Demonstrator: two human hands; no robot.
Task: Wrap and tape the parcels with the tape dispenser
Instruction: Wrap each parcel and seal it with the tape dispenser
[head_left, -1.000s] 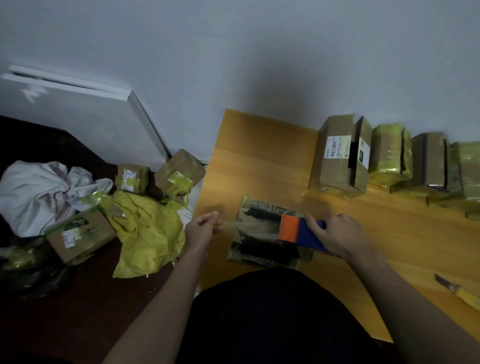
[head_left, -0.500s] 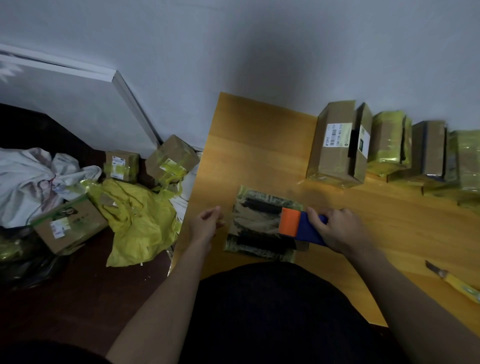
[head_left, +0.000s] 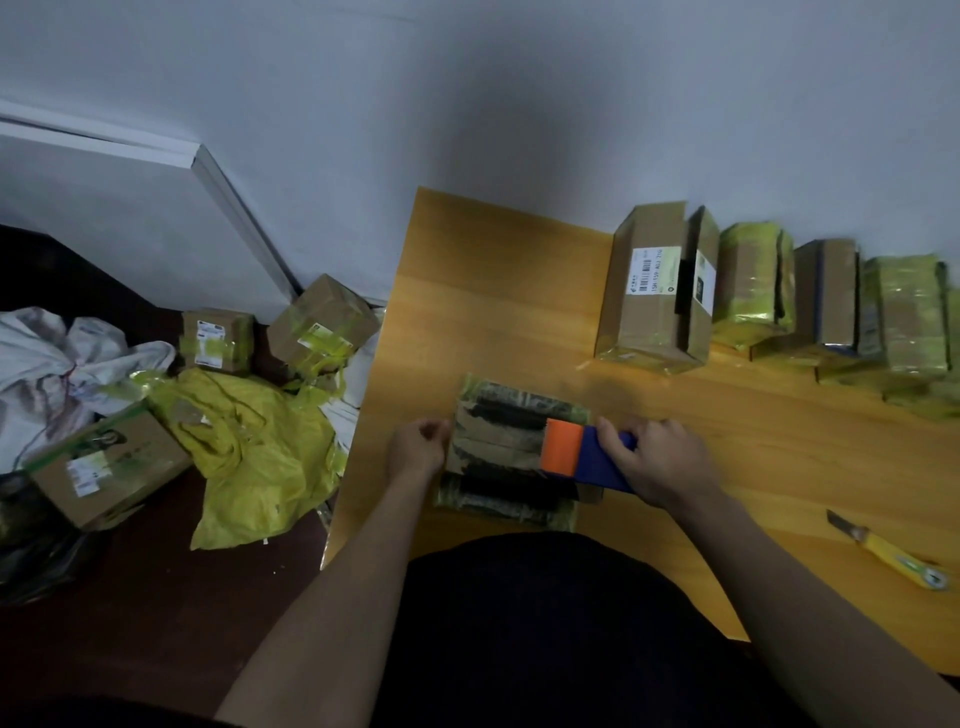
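Dim room, grey wall, wooden counter (head_left: 498, 291) running off to the right. Parcel (head_left: 511, 452) in hand lies flat at the counter's near edge, between the two hands, wrapped in greenish film with dark bands. Tape dispenser (head_left: 584, 454), orange front and blue body, rests on the parcel's right half, gripped by right hand (head_left: 657, 460) with fingers (head_left: 613, 434) curled over the blue body. Left hand (head_left: 418, 449) sits at the parcel's left edge, fingers curled and seemingly pinching something thin there, probably the tape end; tape itself too faint to confirm.

Risks, judged from this:
- Tape end slipping from the left fingers if the pinch is light, then curling back and sticking to itself.
- Parcel sliding under the dispenser's pull, since only the left pinch anchors it.
- Strip running crooked or wrinkling over uneven film.
- Parcel lying close to the counter's near edge, so a hard pull could tip it off.

Beyond the right fingers: row of standing parcels (head_left: 660, 286) along the wall. Right of and nearer than the right fingers: yellow utility knife (head_left: 898, 558), well apart. Left of the left fingers, on the floor: boxes (head_left: 322, 325), yellow bag (head_left: 260, 452), white sack (head_left: 52, 364).
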